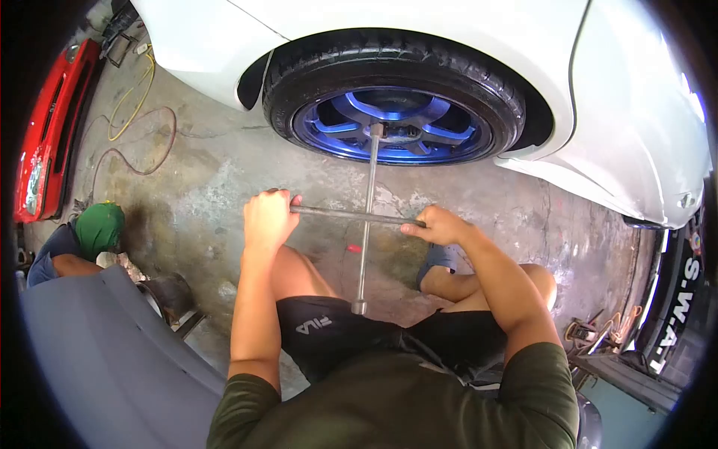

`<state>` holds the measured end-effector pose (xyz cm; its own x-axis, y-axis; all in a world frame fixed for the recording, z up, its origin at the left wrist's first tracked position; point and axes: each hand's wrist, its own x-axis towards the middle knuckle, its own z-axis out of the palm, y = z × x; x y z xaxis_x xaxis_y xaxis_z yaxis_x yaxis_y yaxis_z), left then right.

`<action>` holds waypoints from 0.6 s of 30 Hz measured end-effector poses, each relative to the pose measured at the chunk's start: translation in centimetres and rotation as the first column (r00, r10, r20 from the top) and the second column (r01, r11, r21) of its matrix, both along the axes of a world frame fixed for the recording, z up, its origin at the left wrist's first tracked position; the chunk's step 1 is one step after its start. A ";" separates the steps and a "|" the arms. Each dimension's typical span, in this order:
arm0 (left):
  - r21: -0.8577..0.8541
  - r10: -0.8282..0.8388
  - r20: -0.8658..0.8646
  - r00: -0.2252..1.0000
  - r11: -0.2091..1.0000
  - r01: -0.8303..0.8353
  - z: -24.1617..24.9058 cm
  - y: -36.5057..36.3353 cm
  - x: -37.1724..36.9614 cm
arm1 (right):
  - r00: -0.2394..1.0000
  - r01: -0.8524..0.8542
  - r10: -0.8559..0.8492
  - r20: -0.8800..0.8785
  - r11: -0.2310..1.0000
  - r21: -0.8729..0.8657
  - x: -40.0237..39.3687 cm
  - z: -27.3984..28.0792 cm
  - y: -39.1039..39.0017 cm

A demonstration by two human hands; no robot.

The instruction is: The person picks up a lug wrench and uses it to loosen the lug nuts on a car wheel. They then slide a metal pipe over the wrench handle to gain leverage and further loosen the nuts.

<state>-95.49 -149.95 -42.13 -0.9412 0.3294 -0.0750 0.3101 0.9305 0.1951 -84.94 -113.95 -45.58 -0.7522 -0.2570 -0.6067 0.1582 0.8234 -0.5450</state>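
A four-way lug wrench [371, 185] has one end at the hub area of the blue wheel [351, 105]. Its opposite end points back toward my lap, above the black shorts. My left hand [269, 215] is closed around the left end of the crossbar. Around the right end my right hand [440, 224] is closed, with the thumb lying along the bar. The wheel carries a black tire [307, 71] and sits in the arch of a white car [479, 19]. Whether the socket is seated on a nut is too small to tell.
A red bumper [56, 138] lies at the far left, near a yellow cable [123, 123] and a dark hose [168, 112]. A person in a green head covering [99, 230] is low at the left, behind a grey panel [120, 352]. A small red item [354, 248] lies on the floor.
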 end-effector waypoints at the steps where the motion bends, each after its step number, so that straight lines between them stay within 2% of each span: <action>1: -0.015 0.004 -0.002 1.000 1.000 -0.004 0.3 0.1 0.3 | 1.000 -0.011 0.011 0.011 1.000 -0.010 0.0 -0.4 0.0; 9: -0.113 -0.033 0.021 0.999 0.993 0.035 2.7 0.8 0.3 | 1.000 -0.020 0.020 0.007 1.000 0.000 -0.6 -1.8 -0.5; 18: -0.177 -0.109 0.051 0.993 0.977 0.116 5.4 2.6 1.5 | 0.995 0.003 0.001 0.103 0.999 -0.045 -0.9 -4.7 -0.6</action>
<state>-93.97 -147.38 -36.72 -0.8939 0.4105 -0.1802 0.4099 0.9112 0.0425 -85.86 -114.53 -50.31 -0.6869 -0.2854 -0.6683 0.2160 0.7979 -0.5628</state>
